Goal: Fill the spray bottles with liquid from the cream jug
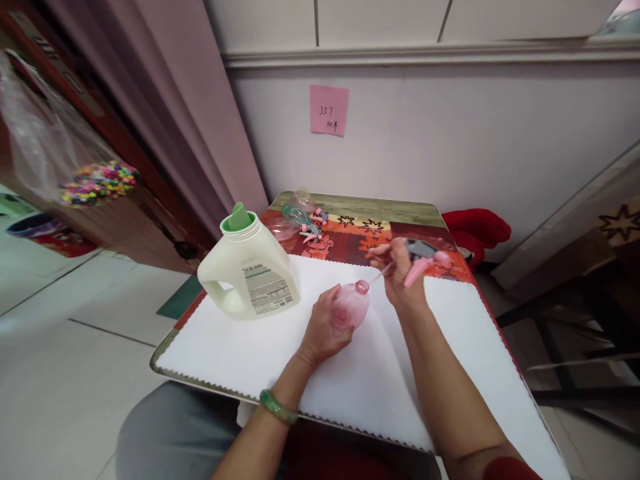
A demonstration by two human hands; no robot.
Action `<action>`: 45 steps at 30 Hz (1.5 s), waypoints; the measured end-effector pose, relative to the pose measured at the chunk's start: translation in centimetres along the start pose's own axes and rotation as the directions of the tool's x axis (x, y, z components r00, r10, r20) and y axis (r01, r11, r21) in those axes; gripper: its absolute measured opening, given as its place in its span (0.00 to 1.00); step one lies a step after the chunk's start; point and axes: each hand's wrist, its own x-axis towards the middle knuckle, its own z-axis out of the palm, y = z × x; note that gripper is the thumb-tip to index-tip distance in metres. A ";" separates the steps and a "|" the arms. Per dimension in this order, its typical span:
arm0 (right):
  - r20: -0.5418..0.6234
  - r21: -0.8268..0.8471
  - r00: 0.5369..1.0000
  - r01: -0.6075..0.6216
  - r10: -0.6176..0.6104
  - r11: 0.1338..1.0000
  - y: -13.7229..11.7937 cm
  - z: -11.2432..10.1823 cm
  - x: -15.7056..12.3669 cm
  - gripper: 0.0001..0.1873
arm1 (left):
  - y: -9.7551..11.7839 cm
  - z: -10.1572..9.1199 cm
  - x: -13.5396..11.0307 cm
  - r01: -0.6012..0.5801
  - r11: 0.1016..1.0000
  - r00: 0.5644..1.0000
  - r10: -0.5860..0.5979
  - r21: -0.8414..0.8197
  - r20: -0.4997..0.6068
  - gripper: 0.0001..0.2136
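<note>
Left hand point(325, 327): fingers curled around a translucent pink bottle point(357, 308), which is over the white sheet point(200, 355) near the middle of the desk point(161, 352); its open neck faces far and right. Right hand point(401, 275): closed on a pink-and-grey spray head point(425, 255), just right of the bottle. Thin tube point(384, 271) runs left from this hand to the neck; cannot tell whether its tip is inside or just beside the opening. White jug point(247, 270) upright at left, well apart from the bottle, green piece point(239, 217) in its mouth. Farther, left of centre: clear and green spray bottles point(300, 219) lying together. Pink note point(329, 110) on the wall beyond. Green bangle point(278, 407) on left wrist.
</note>
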 end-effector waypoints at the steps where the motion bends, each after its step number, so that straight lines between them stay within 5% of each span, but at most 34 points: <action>1: -0.057 0.053 0.998 0.016 -0.013 0.998 -0.8 -0.4 0.5 0.27 | 0.1 0.0 0.0 0.007 1.000 1.000 -0.007 -0.018 0.001 0.41; 4: -0.155 0.137 0.983 0.119 -0.097 0.983 -3.7 -2.1 1.7 0.29 | 0.3 -0.2 -0.1 0.020 0.999 1.000 -0.021 -0.026 -0.023 0.44; 6: -0.224 0.050 0.952 0.223 -0.207 0.974 -5.1 -3.5 2.3 0.27 | 0.2 -0.3 -0.1 0.028 1.000 0.998 -0.028 0.001 -0.054 0.45; 8: -0.298 -0.244 0.877 0.313 -0.378 0.918 -5.6 -5.0 2.9 0.21 | -0.1 -0.4 -0.1 0.049 0.999 0.994 -0.047 0.016 -0.094 0.44; 10: -0.266 -0.642 0.812 0.254 -0.520 0.724 -5.1 -6.7 3.6 0.17 | -0.3 -0.4 0.0 0.096 0.995 0.985 -0.096 -0.011 -0.142 0.42; 12: -0.177 -0.913 0.878 0.022 -0.445 0.408 -3.8 -8.4 4.5 0.20 | -0.5 -0.4 0.1 0.153 0.986 0.969 -0.163 -0.066 -0.186 0.39; 15: -0.221 -0.975 0.970 -0.217 -0.107 0.048 -1.4 -10.9 5.9 0.14 | -0.6 -0.3 0.1 0.219 0.967 0.943 -0.244 -0.129 -0.225 0.37; 19: -0.328 -0.945 0.945 -0.327 0.020 -0.013 0.8 -13.9 7.1 0.12 | -0.6 -0.2 0.0 0.236 0.962 0.937 -0.263 -0.140 -0.231 0.37; 24: -0.422 -0.906 0.904 -0.419 0.062 -0.052 1.6 -15.7 7.5 0.30 | -0.3 -0.3 0.2 0.241 0.965 0.943 -0.258 -0.106 -0.211 0.36; 34: -0.402 -0.915 0.914 -0.402 0.064 0.001 0.5 -15.6 7.4 0.24 | -0.6 -0.1 0.3 0.269 0.958 0.930 -0.285 -0.101 -0.232 0.36; 38: -0.369 -0.927 0.929 -0.369 0.002 0.068 -0.6 -15.4 7.4 0.33 | -0.6 -0.1 0.9 0.353 0.915 0.889 -0.393 -0.195 -0.236 0.37; 39: -0.364 -0.925 0.931 -0.357 -0.035 0.132 -0.9 -15.3 7.5 0.39 | -0.5 -0.2 1.1 0.375 0.903 0.877 -0.419 -0.212 -0.233 0.37; 41: -0.379 -0.857 0.917 -0.299 -0.122 0.420 -1.2 -15.2 7.6 0.53 | -0.2 -0.2 1.8 0.404 0.886 0.860 -0.453 -0.229 -0.236 0.36; 43: -0.447 -0.589 0.885 -0.180 -0.131 0.788 -1.2 -15.1 7.9 0.64 | 0.0 -0.3 2.5 0.411 0.881 0.849 -0.463 -0.233 -0.255 0.36; 45: -0.514 -0.234 0.857 -0.091 -0.044 0.968 -1.2 -15.1 8.3 0.68 | 0.2 -0.2 3.2 0.405 0.883 0.848 -0.459 -0.236 -0.265 0.36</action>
